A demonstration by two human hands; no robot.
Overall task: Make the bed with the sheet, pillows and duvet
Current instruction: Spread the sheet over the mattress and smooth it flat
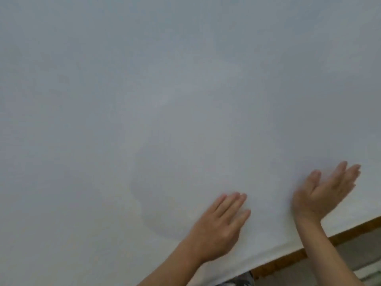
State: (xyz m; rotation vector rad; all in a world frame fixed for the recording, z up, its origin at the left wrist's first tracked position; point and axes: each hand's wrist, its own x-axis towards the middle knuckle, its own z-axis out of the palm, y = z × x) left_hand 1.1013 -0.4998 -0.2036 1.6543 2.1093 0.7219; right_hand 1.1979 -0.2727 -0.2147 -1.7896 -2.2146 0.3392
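Observation:
A smooth white sheet (165, 100) covers the bed and fills nearly the whole view. My left hand (218, 226) lies flat on it, palm down, fingers straight and together, near the bed's near edge. My right hand (325, 190) is to its right, fingers straight, turned on its edge with the palm facing left, blurred by motion, at or just above the sheet. Neither hand holds anything. No pillows or duvet are in view.
A brown wooden bed frame edge (288, 259) runs diagonally along the lower right, below the sheet's hanging side. Grey floor (358, 248) lies beyond it. A bit of patterned dark fabric (243, 279) shows at the bottom.

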